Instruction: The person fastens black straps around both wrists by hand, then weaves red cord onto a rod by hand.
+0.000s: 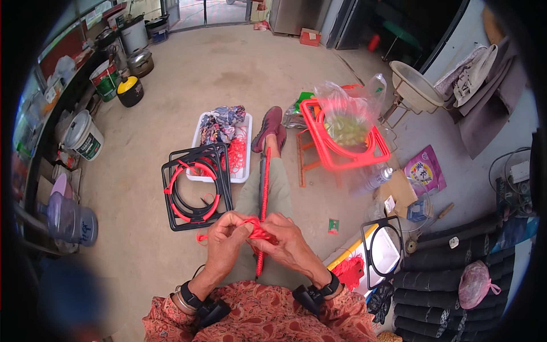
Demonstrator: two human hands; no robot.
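Note:
A bunch of red cord is pinched between my two hands, over my lap. My left hand is closed on its left side, thumb and fingers together. From the right, my right hand grips the same cord with bent fingers. Beneath them a long black bar wound with red cord runs lengthwise along my leg; whether either hand also touches the bar is hidden. A black square frame with a round ring partly wrapped in red lies left of my hands, overlapping a white tray that holds red cord and patterned cloth.
To the right, a red stool carries a plastic bag of green produce. A white box with red cord and a black frame stands near my right elbow. Buckets and a water jug line the left.

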